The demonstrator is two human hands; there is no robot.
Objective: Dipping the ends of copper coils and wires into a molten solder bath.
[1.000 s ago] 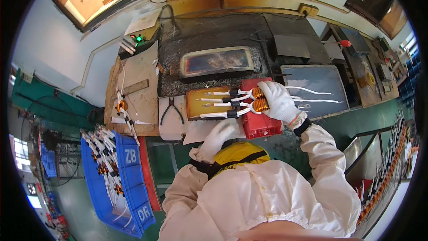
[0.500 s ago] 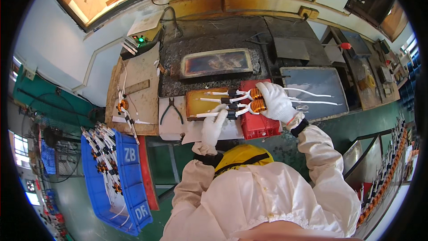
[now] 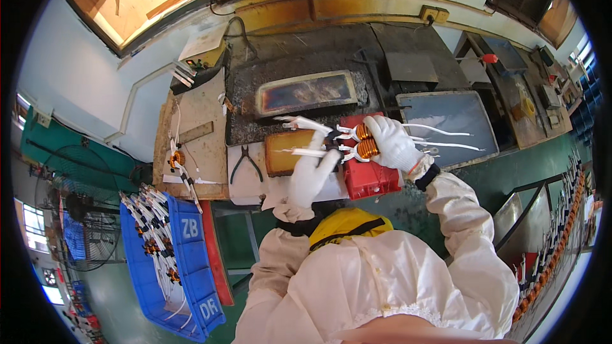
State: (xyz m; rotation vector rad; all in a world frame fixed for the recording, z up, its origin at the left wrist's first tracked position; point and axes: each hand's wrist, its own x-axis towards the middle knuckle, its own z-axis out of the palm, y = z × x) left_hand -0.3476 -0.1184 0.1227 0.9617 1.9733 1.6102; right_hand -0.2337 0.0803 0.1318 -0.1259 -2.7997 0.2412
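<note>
My right hand (image 3: 394,146), in a white glove, is closed around two copper-wound coils (image 3: 366,148) held side by side. White leads (image 3: 446,130) run out to the right from under it. Toward the left, other white leads with black sleeves leave the coils, and my gloved left hand (image 3: 310,175) closes on them; part of its grip is hidden. The coils are over a red plastic box (image 3: 373,181). Beneath the left leads lies a shallow tray with a yellow-brown inside (image 3: 278,153). Pliers with dark handles (image 3: 245,164) rest left of that tray.
A rectangular pot (image 3: 306,93) with a dull metallic surface sits behind the trays. To the right is a grey tray (image 3: 449,124). One more coil (image 3: 176,158) lies on the left board. A blue bin (image 3: 199,267) full of leaded coils stands at lower left.
My left hand has moved up and slightly right along the leads, toward the black sleeves. The left lead ends have shifted, some tilting upward. My right hand keeps its hold on the coils.
</note>
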